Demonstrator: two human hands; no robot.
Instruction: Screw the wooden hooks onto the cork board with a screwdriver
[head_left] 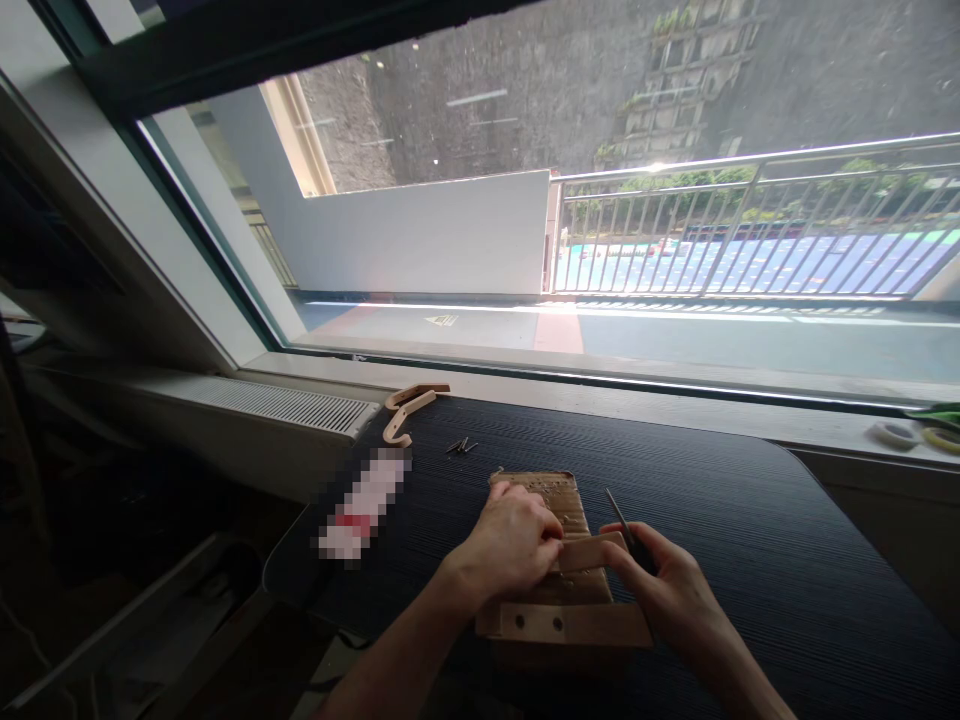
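Observation:
My left hand (521, 535) bends over a ridged piece of cardboard (559, 492) with small holes, its fingers closed on the left end of a pale wooden strip (589, 553). With my right hand (671, 580) I grip a screwdriver (619, 515), its thin metal shaft pointing up and left and its dark handle mostly hidden. The thumb of that hand also touches the strip's right end. Nearer to me, a second wooden strip (606, 626) with two dark holes lies across the cardboard's front edge.
The dark table (750, 520) carries two curved wooden hooks (409, 415) at its back left corner and several screws (461, 446) beside them. A blurred-out pink and white item (364, 510) lies at the left edge. Behind stands a window sill (525, 385) with rolls of tape (894, 435).

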